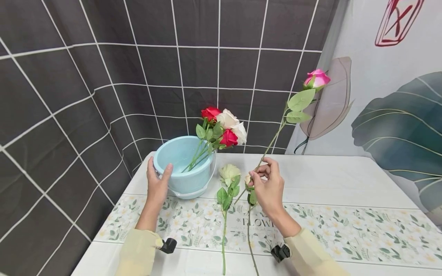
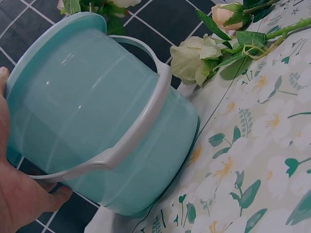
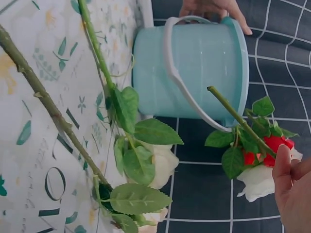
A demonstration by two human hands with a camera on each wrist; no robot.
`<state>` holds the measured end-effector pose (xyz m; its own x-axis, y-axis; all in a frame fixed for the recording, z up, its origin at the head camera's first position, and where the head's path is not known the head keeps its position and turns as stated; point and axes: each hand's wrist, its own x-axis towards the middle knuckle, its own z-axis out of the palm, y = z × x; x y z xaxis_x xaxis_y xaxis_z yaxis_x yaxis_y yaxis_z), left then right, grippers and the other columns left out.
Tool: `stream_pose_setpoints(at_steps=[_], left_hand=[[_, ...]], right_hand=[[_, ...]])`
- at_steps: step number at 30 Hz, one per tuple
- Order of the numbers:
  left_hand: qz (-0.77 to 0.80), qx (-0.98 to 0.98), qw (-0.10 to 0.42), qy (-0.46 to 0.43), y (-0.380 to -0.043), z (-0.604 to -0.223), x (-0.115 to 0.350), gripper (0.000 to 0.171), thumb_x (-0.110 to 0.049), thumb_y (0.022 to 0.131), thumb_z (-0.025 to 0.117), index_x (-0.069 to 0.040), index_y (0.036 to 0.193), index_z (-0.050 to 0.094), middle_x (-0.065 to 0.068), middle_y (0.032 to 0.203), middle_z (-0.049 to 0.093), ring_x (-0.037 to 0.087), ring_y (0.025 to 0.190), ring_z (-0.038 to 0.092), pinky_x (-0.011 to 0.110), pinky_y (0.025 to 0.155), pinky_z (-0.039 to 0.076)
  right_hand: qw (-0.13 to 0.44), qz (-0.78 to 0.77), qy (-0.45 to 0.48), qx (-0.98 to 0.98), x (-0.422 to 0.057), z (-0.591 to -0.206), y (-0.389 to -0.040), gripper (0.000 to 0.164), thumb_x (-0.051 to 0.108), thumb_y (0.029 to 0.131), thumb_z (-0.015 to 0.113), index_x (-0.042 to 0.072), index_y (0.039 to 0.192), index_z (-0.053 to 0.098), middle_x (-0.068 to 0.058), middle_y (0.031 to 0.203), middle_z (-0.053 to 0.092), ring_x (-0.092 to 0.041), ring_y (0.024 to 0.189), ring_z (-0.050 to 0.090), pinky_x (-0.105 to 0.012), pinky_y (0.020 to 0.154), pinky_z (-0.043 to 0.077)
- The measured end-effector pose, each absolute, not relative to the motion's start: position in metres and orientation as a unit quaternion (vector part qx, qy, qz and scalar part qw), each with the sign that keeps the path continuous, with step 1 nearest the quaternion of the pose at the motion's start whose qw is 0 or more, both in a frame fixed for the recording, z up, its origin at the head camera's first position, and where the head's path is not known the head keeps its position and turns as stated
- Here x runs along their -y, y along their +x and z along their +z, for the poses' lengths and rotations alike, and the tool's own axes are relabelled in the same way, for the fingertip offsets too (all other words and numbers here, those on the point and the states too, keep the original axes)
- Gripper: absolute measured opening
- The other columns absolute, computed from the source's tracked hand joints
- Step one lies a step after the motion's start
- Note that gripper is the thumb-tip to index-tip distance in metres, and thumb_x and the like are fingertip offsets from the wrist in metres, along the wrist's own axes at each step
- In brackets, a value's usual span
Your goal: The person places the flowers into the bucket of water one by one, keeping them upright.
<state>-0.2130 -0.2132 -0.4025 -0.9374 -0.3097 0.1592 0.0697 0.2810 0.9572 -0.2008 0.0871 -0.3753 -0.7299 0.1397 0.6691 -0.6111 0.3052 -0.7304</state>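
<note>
Gripping the light-blue bucket by its near-left rim with the left hand, spreading thumb and fingers wide around the wall. Standing that bucket upright on the white surface, toward the left and near the dark gridded backdrop. Pinching the thin stem of a bright pink rose between thumb and fingertips of the right hand, holding nothing else there. Tipping the bloom up and away to the right, slanting the bare lower end down to the left, well apart from the bucket's mouth. Seeing two red roses and white roses leaning in the bucket, resting stems inside and reaching out past the right rim. Showing a pale handle dropped across the bucket's outer side. Laying a greenish-white rose just right of the bucket and a peach rose beside it, partly hiding the latter behind the right hand, crossing a floral printed band with both stems.
</note>
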Motion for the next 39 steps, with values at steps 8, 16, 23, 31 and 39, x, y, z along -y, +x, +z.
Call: stream_pose_setpoints(at_steps=[8, 16, 23, 31, 39], left_hand=[[-0.599, 0.781, 0.162, 0.076, -0.213, -0.403, 0.213, 0.084, -0.056, 0.095, 0.047, -0.029, 0.155, -0.006, 0.005, 0.160, 0.002, 0.025, 0.148, 0.002, 0.049, 0.119, 0.001], [-0.598, 0.782, 0.160, 0.080, -0.213, -0.403, 0.214, 0.085, -0.057, 0.094, 0.047, -0.029, 0.155, -0.006, 0.005, 0.160, 0.002, 0.025, 0.148, 0.002, 0.049, 0.119, 0.000], [-0.595, 0.782, 0.165, 0.079, -0.213, -0.402, 0.214, 0.086, -0.056, 0.095, 0.048, -0.027, 0.155, -0.005, 0.006, 0.161, 0.001, 0.025, 0.148, 0.002, 0.048, 0.119, 0.001], [-0.595, 0.783, 0.166, 0.079, -0.213, -0.403, 0.214, 0.086, -0.056, 0.094, 0.048, -0.026, 0.155, -0.004, 0.006, 0.160, 0.002, 0.025, 0.148, 0.003, 0.048, 0.119, 0.001], [-0.597, 0.783, 0.157, 0.079, -0.213, -0.403, 0.215, 0.086, -0.058, 0.094, 0.048, -0.029, 0.155, -0.005, 0.007, 0.159, 0.004, 0.027, 0.148, 0.004, 0.051, 0.118, 0.001]], right_hand=[[0.342, 0.574, 0.180, 0.722, -0.077, -0.350, -0.189, 0.043, -0.024, 0.080, 0.062, -0.020, 0.118, 0.043, -0.028, 0.077, 0.057, -0.040, 0.063, 0.059, -0.031, 0.051, 0.057], [0.354, 0.593, 0.194, 0.697, -0.073, -0.361, -0.203, 0.045, -0.023, 0.080, 0.062, -0.017, 0.120, 0.042, -0.026, 0.078, 0.058, -0.039, 0.064, 0.059, -0.029, 0.052, 0.057], [0.361, 0.605, 0.213, 0.677, -0.070, -0.368, -0.222, 0.044, -0.014, 0.085, 0.064, -0.009, 0.123, 0.042, -0.019, 0.080, 0.059, -0.030, 0.066, 0.060, -0.025, 0.054, 0.057], [0.370, 0.611, 0.224, 0.664, -0.063, -0.359, -0.229, 0.041, -0.013, 0.086, 0.063, -0.009, 0.121, 0.042, -0.020, 0.079, 0.058, -0.029, 0.067, 0.060, -0.025, 0.053, 0.057], [0.373, 0.618, 0.230, 0.653, -0.056, -0.347, -0.237, 0.041, -0.011, 0.086, 0.064, -0.009, 0.120, 0.041, -0.020, 0.080, 0.059, -0.029, 0.067, 0.061, -0.026, 0.054, 0.057]])
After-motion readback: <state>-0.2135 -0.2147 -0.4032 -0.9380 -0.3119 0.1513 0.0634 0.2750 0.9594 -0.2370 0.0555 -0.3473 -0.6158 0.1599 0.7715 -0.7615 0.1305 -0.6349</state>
